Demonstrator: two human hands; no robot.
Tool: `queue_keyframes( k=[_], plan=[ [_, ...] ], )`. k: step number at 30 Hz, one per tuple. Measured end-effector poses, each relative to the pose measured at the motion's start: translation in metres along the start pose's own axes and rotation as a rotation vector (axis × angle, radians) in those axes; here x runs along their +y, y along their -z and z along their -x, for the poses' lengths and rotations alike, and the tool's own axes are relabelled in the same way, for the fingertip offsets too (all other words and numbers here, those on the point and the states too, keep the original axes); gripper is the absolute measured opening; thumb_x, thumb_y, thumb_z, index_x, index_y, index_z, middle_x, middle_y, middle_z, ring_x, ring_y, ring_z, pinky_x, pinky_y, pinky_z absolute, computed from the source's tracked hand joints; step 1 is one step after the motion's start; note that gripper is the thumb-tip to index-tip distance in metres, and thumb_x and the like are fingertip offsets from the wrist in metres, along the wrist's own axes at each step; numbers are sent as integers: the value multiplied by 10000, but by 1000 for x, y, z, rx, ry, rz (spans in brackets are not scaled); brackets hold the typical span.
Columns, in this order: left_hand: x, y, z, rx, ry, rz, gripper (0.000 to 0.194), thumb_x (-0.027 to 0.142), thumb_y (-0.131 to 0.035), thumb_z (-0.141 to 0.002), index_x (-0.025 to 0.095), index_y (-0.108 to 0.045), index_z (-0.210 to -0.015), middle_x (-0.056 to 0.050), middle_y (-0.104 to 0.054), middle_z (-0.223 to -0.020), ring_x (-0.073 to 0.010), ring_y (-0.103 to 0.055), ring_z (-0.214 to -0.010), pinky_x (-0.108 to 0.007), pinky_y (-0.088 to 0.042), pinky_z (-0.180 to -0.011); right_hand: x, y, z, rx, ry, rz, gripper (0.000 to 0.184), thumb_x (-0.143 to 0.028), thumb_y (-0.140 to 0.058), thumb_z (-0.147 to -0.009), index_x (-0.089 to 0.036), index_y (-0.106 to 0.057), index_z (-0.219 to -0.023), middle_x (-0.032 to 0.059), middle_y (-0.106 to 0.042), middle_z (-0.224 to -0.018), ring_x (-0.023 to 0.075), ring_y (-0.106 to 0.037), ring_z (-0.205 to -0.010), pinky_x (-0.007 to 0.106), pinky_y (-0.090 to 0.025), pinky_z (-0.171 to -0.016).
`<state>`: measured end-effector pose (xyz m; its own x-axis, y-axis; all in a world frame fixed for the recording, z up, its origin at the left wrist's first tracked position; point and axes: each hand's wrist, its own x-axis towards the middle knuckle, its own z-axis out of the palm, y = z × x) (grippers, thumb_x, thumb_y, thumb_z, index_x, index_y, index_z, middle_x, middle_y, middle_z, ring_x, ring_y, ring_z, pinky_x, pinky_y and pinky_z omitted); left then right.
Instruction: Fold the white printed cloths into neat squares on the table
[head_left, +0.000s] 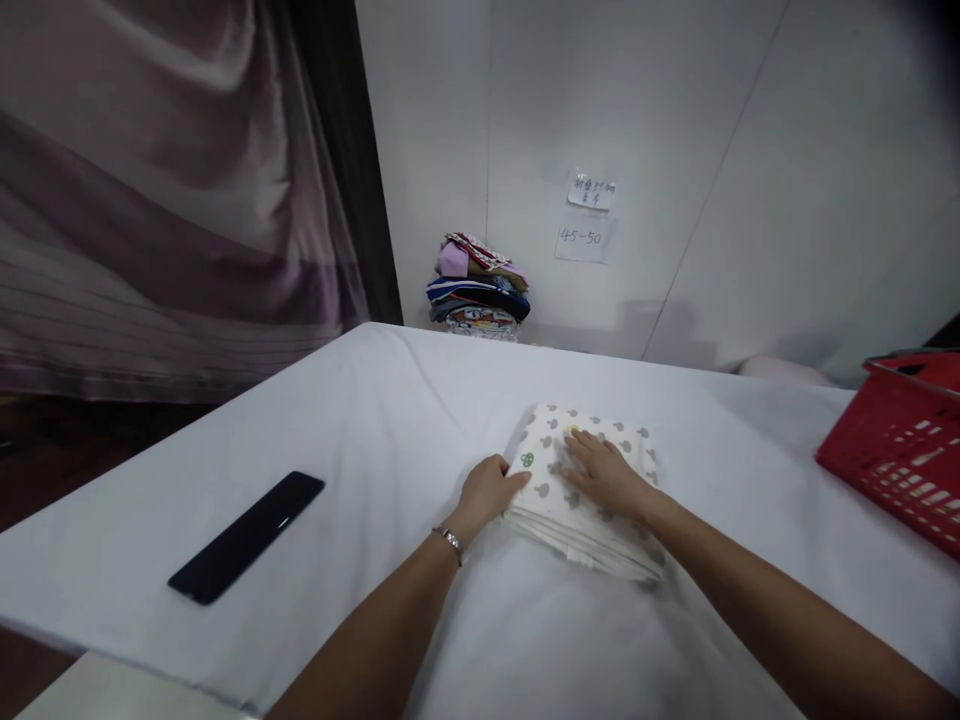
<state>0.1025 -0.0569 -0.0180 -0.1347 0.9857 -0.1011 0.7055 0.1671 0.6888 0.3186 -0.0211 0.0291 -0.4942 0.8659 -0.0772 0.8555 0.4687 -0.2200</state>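
A folded white cloth with a grey print (600, 520) lies on the white table (360, 420) in front of me. My right hand (604, 468) rests flat on top of it, fingers stretched toward the far edge. My left hand (489, 490) curls at the cloth's left edge, its thumb on the fabric beside a small green mark. A metal watch band sits on my left wrist.
A black phone (247, 535) lies near the table's left front edge. A red plastic basket (904, 450) stands at the right edge. A stack of folded coloured clothes (480, 287) sits at the far side against the wall, with two paper notes (589, 215) taped above. A curtain hangs at left.
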Motion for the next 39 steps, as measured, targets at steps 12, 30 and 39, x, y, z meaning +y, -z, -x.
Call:
queue_keyframes(
  k=[12, 30, 39],
  plan=[
    [3, 3, 2, -1, 2, -28, 316, 508, -565, -750, 197, -526, -712, 5, -621, -732, -139, -543, -654, -243, -319, -549, -7, -32, -76, 101, -37, 92, 652, -537, -254, -911, -123, -294, -1413, 125, -210, -1513, 273, -148, -1388, 461, -148, -1084],
    [3, 2, 2, 12, -5, -14, 332, 527, -567, -744, 198, -531, -716, 1, -624, -733, -147, -550, -668, -241, -320, -551, -4, -41, -75, 139, -42, 77, 644, -526, -239, -917, -124, -283, -1418, 120, -187, -1520, 255, -124, -1394, 451, -116, -1086],
    [4, 2, 1, 7, -4, -33, 318, 514, -570, -745, 199, -540, -716, -2, -633, -733, -150, -555, -665, -244, -315, -544, -8, -30, -88, 135, 6, 52, 597, -516, -278, -913, -125, -373, -1353, 141, -302, -1474, 265, -202, -1367, 484, -155, -1071]
  ],
)
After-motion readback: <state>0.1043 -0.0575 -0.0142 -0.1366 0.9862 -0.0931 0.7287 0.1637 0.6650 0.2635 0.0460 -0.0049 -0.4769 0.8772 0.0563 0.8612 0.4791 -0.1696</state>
